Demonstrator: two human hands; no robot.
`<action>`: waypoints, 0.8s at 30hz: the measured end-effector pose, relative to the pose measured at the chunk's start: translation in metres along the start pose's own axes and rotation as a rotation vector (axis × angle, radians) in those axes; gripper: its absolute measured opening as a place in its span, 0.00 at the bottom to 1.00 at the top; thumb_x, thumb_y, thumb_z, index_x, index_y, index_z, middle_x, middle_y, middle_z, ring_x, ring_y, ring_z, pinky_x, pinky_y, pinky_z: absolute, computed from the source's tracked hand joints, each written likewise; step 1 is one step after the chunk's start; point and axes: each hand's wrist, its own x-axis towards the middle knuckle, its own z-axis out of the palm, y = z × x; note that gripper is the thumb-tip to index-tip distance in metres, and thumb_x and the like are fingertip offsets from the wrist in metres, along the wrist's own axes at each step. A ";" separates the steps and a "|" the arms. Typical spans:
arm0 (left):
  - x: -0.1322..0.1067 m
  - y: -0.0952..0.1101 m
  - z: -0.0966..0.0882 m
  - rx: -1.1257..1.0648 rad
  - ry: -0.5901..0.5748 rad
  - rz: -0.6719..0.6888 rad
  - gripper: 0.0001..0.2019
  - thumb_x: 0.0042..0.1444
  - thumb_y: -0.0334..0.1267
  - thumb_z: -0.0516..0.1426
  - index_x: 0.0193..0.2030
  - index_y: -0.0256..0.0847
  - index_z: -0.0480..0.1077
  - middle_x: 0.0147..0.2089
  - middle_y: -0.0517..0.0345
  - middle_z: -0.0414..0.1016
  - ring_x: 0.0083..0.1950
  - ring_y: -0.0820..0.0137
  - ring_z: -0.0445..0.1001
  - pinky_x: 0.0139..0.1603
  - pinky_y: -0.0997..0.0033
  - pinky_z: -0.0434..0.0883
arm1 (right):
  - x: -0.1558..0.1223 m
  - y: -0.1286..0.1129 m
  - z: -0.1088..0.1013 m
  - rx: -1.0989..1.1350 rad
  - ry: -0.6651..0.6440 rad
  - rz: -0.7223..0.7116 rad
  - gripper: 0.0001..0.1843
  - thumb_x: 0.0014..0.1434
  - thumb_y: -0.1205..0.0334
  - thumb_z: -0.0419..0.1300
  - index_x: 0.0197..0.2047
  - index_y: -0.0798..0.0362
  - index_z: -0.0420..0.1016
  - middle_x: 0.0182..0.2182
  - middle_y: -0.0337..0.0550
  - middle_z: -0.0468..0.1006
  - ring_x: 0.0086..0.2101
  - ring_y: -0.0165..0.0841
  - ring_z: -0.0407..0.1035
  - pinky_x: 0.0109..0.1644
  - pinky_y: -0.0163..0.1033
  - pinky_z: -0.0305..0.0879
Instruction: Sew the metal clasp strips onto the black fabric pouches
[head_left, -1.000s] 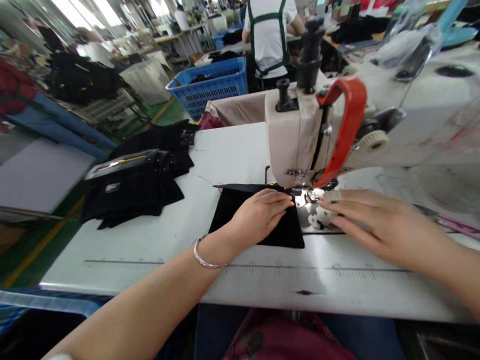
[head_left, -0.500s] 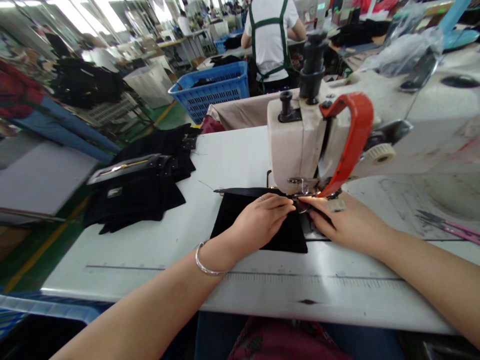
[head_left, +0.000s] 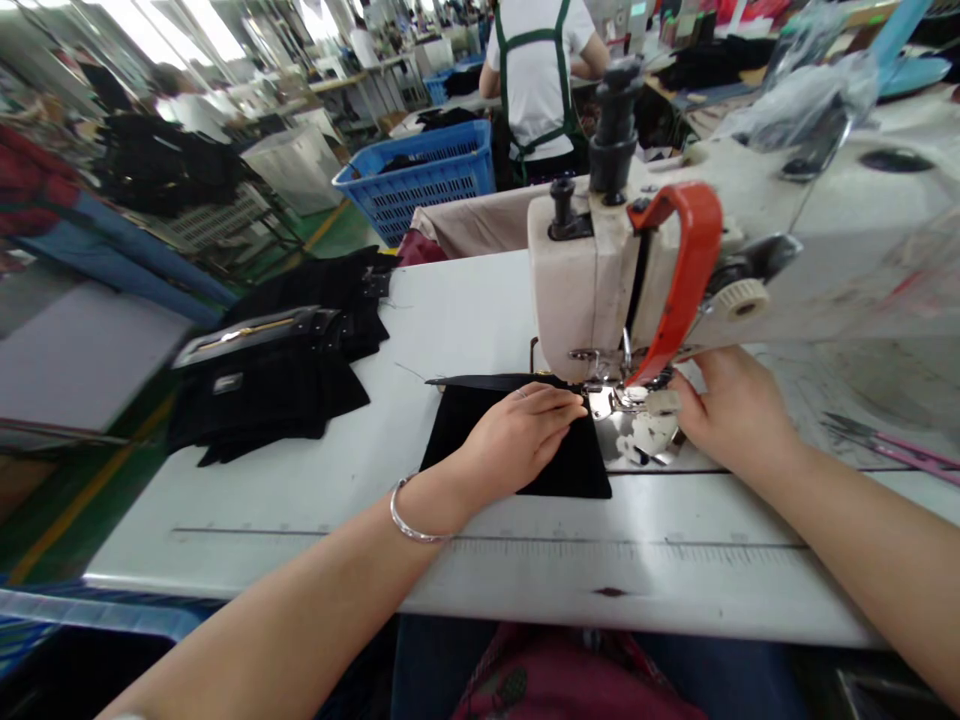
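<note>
A black fabric piece (head_left: 570, 474) lies on the white machine table, its upper edge running to the presser foot of the sewing machine (head_left: 574, 290). My left hand (head_left: 521, 435) rests flat on this piece with fingers stretched out, the fingertips just left of the presser foot. On the machine's other side, my right hand (head_left: 739, 410) is raised beside the needle area. Its thumb shows near the foot, while the other fingers are hidden behind the machine head. An orange guard (head_left: 682, 270) curves down in front of the needle bar.
Stacked black pieces with zippers (head_left: 277, 370) lie at the table's left. Pink-handled thread snips (head_left: 896, 445) are at the right. Behind the table stands a blue basket (head_left: 420, 175), with a person in a white shirt (head_left: 536, 80) beyond it.
My right hand has left the fabric by the presser foot and moved right and up behind the machine head. The metal plate there now shows. My left hand has stayed on the fabric.
</note>
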 end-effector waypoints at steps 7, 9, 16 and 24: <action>-0.002 0.003 -0.002 0.004 -0.043 -0.001 0.14 0.69 0.30 0.53 0.57 0.37 0.74 0.57 0.50 0.78 0.58 0.63 0.76 0.64 0.56 0.75 | 0.007 -0.001 -0.023 0.136 -0.009 -0.076 0.10 0.68 0.58 0.55 0.39 0.52 0.75 0.30 0.44 0.78 0.32 0.39 0.72 0.37 0.42 0.64; -0.001 0.002 -0.003 0.016 -0.060 -0.009 0.14 0.69 0.30 0.53 0.58 0.37 0.73 0.57 0.51 0.78 0.58 0.63 0.76 0.65 0.56 0.74 | 0.006 0.002 -0.037 0.282 -0.206 -0.176 0.07 0.66 0.58 0.59 0.41 0.50 0.76 0.35 0.43 0.79 0.36 0.38 0.74 0.42 0.42 0.66; 0.002 0.004 -0.008 0.054 -0.082 -0.005 0.15 0.68 0.28 0.53 0.59 0.36 0.72 0.57 0.49 0.78 0.60 0.64 0.74 0.65 0.56 0.73 | 0.000 -0.002 -0.024 0.300 -0.458 -0.287 0.12 0.64 0.61 0.62 0.51 0.49 0.76 0.48 0.49 0.78 0.51 0.44 0.71 0.56 0.53 0.66; -0.015 0.042 -0.022 0.038 -0.144 0.053 0.17 0.66 0.44 0.61 0.54 0.32 0.73 0.57 0.44 0.78 0.60 0.58 0.75 0.66 0.54 0.73 | -0.003 -0.020 -0.019 0.138 -0.263 -0.412 0.10 0.67 0.58 0.59 0.36 0.53 0.75 0.36 0.48 0.78 0.39 0.42 0.71 0.44 0.48 0.67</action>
